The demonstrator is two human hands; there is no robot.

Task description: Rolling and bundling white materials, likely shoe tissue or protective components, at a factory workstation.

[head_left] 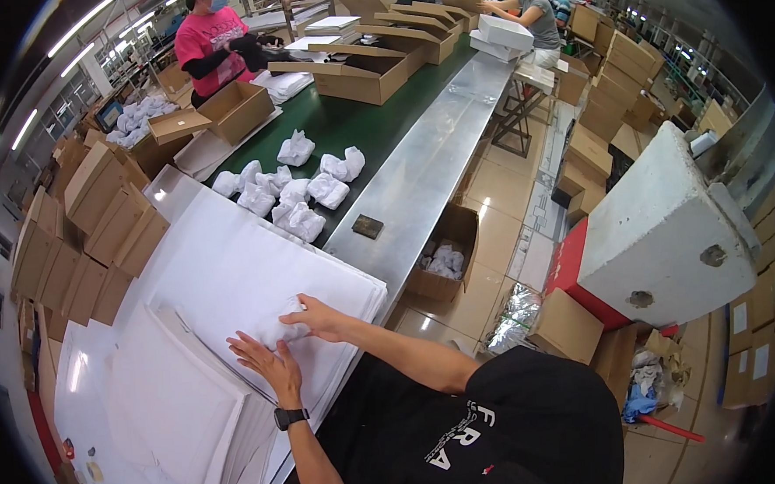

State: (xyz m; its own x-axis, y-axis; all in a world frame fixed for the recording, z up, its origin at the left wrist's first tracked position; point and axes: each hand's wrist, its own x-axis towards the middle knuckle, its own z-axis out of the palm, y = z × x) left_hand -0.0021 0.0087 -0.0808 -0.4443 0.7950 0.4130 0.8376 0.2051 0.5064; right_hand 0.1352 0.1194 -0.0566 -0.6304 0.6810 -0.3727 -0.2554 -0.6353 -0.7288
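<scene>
Right hand (321,320) has its grip closed around a white paper wad (280,328), low and left of centre in the frame. Left hand (267,360) lies flat and open, fingers spread, touching the wad's near side. Both rest on a stack of white paper sheets (231,259) on the desk (419,179). More paper wads (284,199) lie on the green belt (355,125), upper centre.
</scene>
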